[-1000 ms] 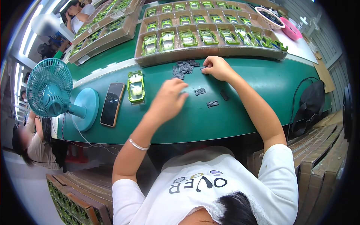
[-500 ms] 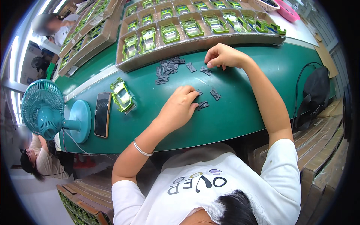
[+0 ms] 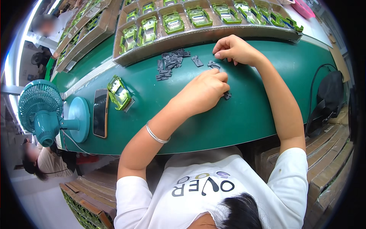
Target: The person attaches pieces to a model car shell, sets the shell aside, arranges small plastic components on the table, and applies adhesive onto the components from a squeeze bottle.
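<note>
My left hand (image 3: 206, 89) pinches a small dark grey plastic part (image 3: 227, 95) flat on the green desk (image 3: 248, 114); my right hand (image 3: 234, 49), fingers curled, touches another part (image 3: 213, 65) farther. Best to press lightly, slide pieces apart.

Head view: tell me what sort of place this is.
Probably a toy assembly line: cardboard trays full of identical green toy cars, a pile of small grey plastic parts on a long green workbench.

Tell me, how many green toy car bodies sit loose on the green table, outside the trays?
1: the green toy car body lies beside the black phone, left of the left hand. Others fill the cardboard tray.
</note>
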`<action>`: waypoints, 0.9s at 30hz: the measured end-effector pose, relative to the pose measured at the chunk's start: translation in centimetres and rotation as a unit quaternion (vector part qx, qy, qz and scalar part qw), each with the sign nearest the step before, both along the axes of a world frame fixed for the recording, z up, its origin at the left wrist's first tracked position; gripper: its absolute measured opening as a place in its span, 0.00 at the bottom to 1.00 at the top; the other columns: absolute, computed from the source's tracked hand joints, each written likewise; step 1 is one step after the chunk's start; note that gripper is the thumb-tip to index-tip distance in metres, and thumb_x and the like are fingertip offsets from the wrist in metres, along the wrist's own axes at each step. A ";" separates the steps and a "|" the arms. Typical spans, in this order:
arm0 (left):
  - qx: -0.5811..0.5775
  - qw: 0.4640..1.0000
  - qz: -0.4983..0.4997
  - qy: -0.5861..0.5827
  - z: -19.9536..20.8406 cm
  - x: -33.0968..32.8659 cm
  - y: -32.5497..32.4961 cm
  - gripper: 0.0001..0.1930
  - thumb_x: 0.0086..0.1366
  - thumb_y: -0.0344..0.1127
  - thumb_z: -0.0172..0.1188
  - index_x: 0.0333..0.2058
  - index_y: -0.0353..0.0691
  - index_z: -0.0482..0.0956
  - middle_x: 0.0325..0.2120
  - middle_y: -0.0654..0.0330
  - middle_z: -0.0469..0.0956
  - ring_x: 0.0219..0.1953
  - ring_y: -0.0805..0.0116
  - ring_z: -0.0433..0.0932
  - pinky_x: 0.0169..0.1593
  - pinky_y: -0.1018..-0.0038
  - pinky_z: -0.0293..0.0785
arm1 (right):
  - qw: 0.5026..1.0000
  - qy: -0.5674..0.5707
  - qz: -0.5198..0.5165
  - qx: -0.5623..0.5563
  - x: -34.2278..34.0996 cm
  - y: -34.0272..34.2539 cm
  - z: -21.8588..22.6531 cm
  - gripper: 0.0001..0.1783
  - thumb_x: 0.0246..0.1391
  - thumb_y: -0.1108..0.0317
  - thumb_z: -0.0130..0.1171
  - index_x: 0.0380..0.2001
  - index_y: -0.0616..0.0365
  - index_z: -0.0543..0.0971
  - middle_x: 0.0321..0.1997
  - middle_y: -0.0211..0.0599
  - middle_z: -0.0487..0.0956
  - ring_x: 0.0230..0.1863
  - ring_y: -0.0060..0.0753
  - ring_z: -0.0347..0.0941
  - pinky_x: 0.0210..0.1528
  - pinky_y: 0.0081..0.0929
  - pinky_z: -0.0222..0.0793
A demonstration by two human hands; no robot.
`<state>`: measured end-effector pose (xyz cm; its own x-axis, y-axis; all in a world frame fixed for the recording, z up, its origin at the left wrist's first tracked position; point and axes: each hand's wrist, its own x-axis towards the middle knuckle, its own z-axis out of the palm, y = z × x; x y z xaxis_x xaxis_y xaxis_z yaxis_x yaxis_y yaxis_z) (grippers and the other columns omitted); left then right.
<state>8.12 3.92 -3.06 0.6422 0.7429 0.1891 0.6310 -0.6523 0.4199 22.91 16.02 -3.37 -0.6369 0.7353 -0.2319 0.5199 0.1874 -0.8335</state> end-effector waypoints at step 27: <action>0.130 0.986 0.094 -0.048 -1.4 0.8 -0.9 0.04 0.46 0.25 0.55 0.24 0.33 0.74 0.24 0.55 0.71 0.29 0.59 0.71 0.33 0.71 0.69 | 1.000 0.006 -0.015 0.026 0.0 -0.1 -0.5 0.08 0.45 0.66 0.57 0.29 0.57 0.76 0.22 0.25 0.72 0.20 0.15 0.64 0.17 0.15 0.61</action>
